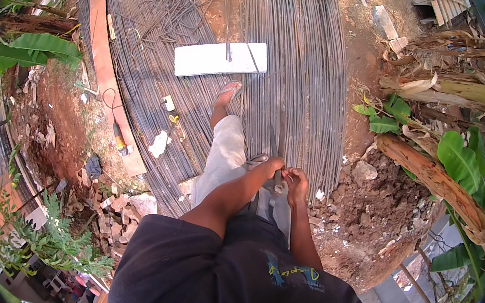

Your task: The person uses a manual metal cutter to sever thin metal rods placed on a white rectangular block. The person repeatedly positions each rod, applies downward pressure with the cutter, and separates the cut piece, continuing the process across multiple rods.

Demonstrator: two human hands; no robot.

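Dark bar (273, 140) in the left grip (275, 164), far end forward

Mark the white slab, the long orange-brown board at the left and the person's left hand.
White slab (207, 60): head view, on its flat upper face.
Long orange-brown board (104, 68): head view, on its broad face.
Left hand (275, 164): head view, on the back of the hand.

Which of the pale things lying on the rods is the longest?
The white slab, just ahead of your foot. It is long and flat; the pale block and crumpled white scrap, to its lower left, are far smaller.
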